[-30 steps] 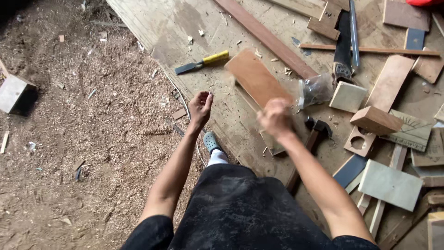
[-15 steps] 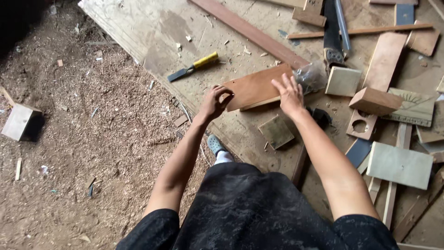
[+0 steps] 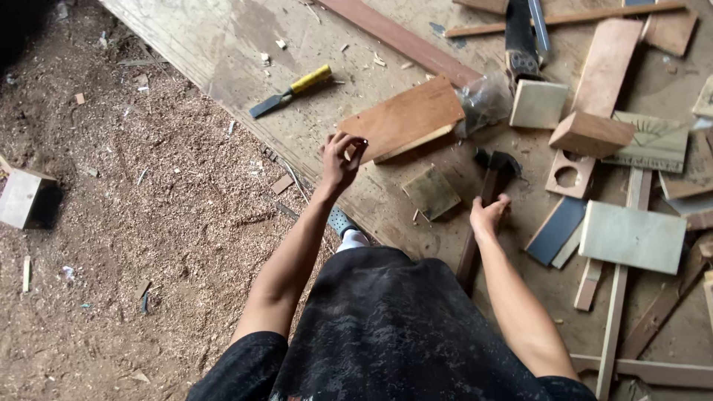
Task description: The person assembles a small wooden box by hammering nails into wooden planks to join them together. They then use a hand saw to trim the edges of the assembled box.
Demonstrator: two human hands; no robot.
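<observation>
At the far left we see a small wooden box (image 3: 21, 199) lying on the sawdust-covered ground (image 3: 148, 223), well apart from everything else. Moving right, a chisel with a yellow handle (image 3: 291, 90) lies on the big plywood sheet (image 3: 223, 37), its dark blade pointing down-left.

Next comes our left hand (image 3: 343, 157), raised over the plywood edge with the fingers curled in and the fingertips pinched together; something small and dark seems to sit between them, but we cannot tell what it is. Just beyond that hand lies a reddish-brown board (image 3: 405, 119), flat and tilted, its near corner close to the fingers. Below it sits a small square wood block (image 3: 431, 192), and a crumpled clear plastic bag (image 3: 484, 100) touches the board's right end.

Our right hand (image 3: 489, 215) is closed around the wooden handle of a hammer (image 3: 496, 169), gripping just below the dark head, which rests on the plywood between the square block and the scraps to the right.

Further right we find a pale square tile (image 3: 538, 104), a wooden block (image 3: 590, 134) resting on a piece with a round hole (image 3: 567, 175), a dark blue slat (image 3: 555, 229) and a pale rectangular panel (image 3: 631, 238) lying over long thin strips
</observation>
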